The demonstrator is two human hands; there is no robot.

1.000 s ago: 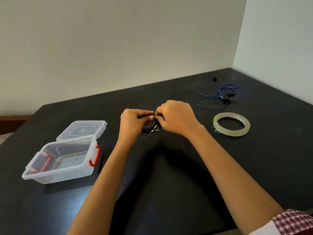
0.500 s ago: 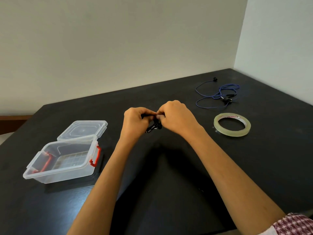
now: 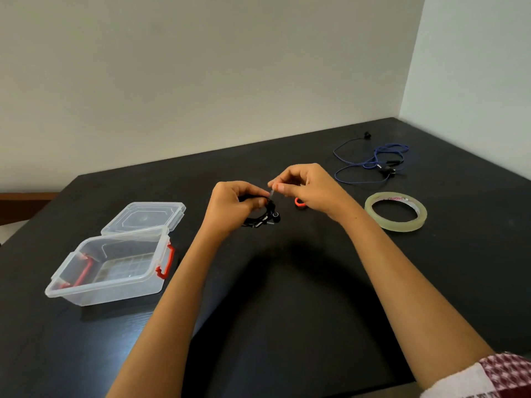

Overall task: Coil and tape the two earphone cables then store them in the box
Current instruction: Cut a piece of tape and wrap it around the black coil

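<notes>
Setting: plain domestic or office room, exact kind cannot be told. Evidence: dark matte table (image 3: 287,326) pushed into a corner where two bare, pale painted walls (image 3: 201,67) meet; a strip of brown wooden trim (image 3: 26,198) low on the wall past the table's left edge. Contents on the table are small household items only: clear plastic storage box (image 3: 86,291) with red latches near the left edge, its lid (image 3: 143,216) open behind it; roll of clear tape (image 3: 396,211) toward the right edge; blue earphone cable (image 3: 370,165) loose near the far right corner. No machinery, shelving or signage in view
</notes>
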